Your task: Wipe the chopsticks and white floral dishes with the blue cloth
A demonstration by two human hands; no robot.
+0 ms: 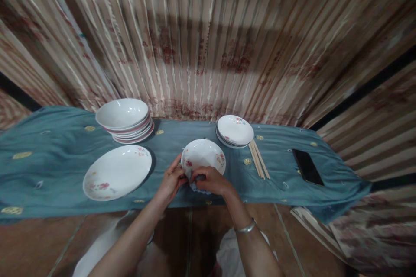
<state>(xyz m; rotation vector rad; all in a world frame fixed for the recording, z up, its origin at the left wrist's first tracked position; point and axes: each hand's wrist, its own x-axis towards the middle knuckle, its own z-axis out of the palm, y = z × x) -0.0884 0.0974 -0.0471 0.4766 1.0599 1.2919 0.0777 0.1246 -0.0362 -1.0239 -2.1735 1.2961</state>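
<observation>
A small white plate with a floral rim is in front of me, near the table's front edge. My left hand grips its left edge. Against the near side of that plate, my right hand presses a bluish-grey cloth, its fingers bent around it. The cloth and both hands cover part of the near rim. I cannot tell whether the plate rests on the table or is lifted slightly.
Left of me lies a large oval floral plate, with a stack of bowls behind it. Small plates are stacked at the right back, beside several chopsticks. A black phone lies farther right on the teal tablecloth. A pleated curtain hangs behind.
</observation>
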